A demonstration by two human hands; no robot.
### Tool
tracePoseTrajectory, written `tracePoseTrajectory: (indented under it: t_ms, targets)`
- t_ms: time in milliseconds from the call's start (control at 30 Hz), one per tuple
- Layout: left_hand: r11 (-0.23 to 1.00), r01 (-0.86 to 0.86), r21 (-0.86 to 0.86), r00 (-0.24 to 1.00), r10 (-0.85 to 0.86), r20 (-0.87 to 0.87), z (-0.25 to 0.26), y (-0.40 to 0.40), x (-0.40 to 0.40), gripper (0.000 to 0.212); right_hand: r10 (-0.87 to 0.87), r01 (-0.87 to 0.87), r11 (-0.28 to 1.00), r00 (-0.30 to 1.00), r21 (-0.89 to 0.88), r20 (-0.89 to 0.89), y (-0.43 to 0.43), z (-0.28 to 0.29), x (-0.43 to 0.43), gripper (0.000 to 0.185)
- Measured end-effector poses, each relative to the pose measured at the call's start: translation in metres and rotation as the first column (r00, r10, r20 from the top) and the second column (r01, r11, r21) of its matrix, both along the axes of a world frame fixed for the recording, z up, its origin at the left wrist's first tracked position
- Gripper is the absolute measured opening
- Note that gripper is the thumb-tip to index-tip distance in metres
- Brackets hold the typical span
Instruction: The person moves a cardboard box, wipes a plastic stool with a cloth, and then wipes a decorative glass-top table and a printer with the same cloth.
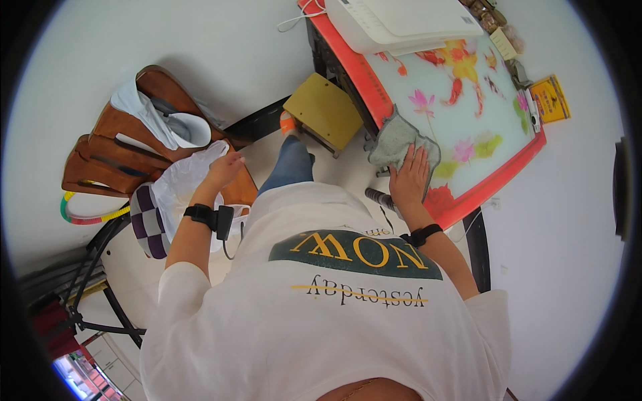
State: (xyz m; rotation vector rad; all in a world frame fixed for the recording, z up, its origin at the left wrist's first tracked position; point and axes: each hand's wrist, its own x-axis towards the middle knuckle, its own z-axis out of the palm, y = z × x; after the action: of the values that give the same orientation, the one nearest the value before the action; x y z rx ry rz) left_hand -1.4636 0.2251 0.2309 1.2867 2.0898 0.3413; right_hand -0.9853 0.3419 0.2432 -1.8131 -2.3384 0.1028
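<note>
My right hand (411, 175) holds a grey cloth (398, 140) down against the tabletop, its fingers stretched out flat on the fabric. Part of the cloth hangs over the red edge of the table (494, 188), near its front corner. The table's glossy top is printed with goldfish and lotus flowers. My left hand (226, 168) is in the air with loosely bent fingers and nothing in it. Behind and below that hand is a white translucent plastic bag (188, 178), on a wooden chair (128, 120).
A white plastic bin (396, 22) occupies the table's far end. Below the table edge stands a yellow-topped stool (326, 110), close to my foot. A white cap (193, 130) rests on the chair, and a checkered cushion (150, 220) lies by the bag. Small items line the wall side.
</note>
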Motion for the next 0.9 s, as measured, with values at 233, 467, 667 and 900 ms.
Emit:
tracePoseTrajectory:
  t_ms: [233,467,667,900]
  targets:
    - [0.997,-0.053,0.054,0.998,0.051,0.045,0.012,0.001,-0.001,0.043,-0.003,0.003,1.0,1.0,-0.026,-0.003,0.0,0.001,-0.001,0.078]
    - [0.971,0.017,0.24,0.989,-0.052,0.139,0.038,0.047,0.014,0.043,0.013,-0.012,0.999,1.0,0.037,-0.01,0.0,-0.004,0.003,0.076]
    - [0.952,0.175,0.252,0.94,-0.238,0.245,0.079,0.111,0.068,0.037,-0.009,0.012,0.999,0.996,0.032,-0.086,0.001,0.0,0.001,0.078]
    - [0.693,0.66,0.289,0.693,-0.711,0.121,0.098,0.18,0.175,0.04,-0.302,0.313,0.949,0.937,0.035,-0.173,-0.001,-0.008,-0.003,0.076]
